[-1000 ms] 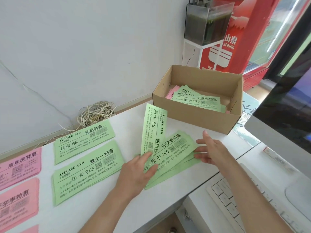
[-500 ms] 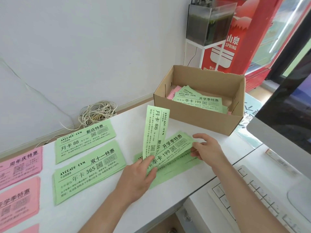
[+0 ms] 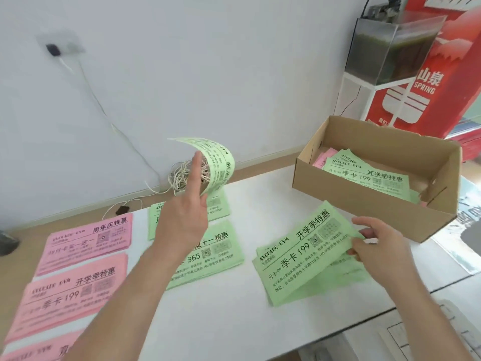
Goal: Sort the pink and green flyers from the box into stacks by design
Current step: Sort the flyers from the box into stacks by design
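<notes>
Left hand (image 3: 182, 222) moved left: green flyer (image 3: 217, 162) now above back green stack (image 3: 220, 211).
It pinches the lower end; long axis upright, top curling left. Right hand (image 3: 377, 246) pinches 199 flyer (image 3: 299, 259), long axis diagonal toward box (image 3: 364, 201).

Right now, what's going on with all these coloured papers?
A person is sorting gym flyers by design. The left hand holds a curled green flyer above the green stacks on the white table. The right hand pinches the edge of a fanned bunch of green flyers topped by a 199 one. Pink stacks lie at the left; more flyers lie in the cardboard box.
</notes>
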Tool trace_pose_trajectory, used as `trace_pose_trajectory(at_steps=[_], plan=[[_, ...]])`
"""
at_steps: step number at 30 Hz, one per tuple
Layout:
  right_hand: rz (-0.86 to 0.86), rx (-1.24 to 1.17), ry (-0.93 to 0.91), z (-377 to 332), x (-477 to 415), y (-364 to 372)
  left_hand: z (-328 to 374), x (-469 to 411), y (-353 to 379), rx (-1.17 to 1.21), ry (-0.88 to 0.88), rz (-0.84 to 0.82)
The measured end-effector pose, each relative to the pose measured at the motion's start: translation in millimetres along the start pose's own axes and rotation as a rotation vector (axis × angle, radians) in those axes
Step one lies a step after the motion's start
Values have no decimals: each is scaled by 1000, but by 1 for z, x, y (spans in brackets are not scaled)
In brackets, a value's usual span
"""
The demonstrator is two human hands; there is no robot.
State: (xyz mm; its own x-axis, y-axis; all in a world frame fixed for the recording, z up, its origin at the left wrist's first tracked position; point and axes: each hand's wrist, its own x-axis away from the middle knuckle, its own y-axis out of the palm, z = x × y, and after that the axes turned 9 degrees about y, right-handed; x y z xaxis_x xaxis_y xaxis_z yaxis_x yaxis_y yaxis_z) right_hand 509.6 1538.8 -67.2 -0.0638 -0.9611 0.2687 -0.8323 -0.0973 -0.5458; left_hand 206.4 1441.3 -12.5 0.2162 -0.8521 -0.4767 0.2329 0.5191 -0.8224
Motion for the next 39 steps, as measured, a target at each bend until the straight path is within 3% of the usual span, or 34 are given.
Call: trace_pose_trajectory(at_steps=[4, 7, 13, 18, 21, 24, 30, 34, 36, 39], plan=[[-97, -228, 17, -27, 14, -2, -51, -13, -23, -233, 134, -16], [-218, -328, 50, -37, 23, 12, -93, -5, -8, -337, 260, -130], [-351, -441, 153, -27, 43, 56, -141, 23, 32, -478, 142, -625], [-321, -405, 202, -28, 57, 81, -157, 25, 39, -453, 133, -709], [-320, -360, 192, -33, 65, 90, -163, 25, 41, -473, 171, -636], [-286, -315, 186, -36, 71, 96, -166, 23, 41, -454, 142, -571], [-323, -231, 221, -28, 89, 112, -160, 28, 35, -330, 47, -711], [-334, -215, 243, -23, 100, 119, -133, 38, 9, 43, -31, -579], [-351, -215, 244, -24, 103, 120, -100, 58, -5, 192, 43, -626], [-396, -215, 244, -26, 110, 119, -51, 99, -10, 151, 215, -833]])
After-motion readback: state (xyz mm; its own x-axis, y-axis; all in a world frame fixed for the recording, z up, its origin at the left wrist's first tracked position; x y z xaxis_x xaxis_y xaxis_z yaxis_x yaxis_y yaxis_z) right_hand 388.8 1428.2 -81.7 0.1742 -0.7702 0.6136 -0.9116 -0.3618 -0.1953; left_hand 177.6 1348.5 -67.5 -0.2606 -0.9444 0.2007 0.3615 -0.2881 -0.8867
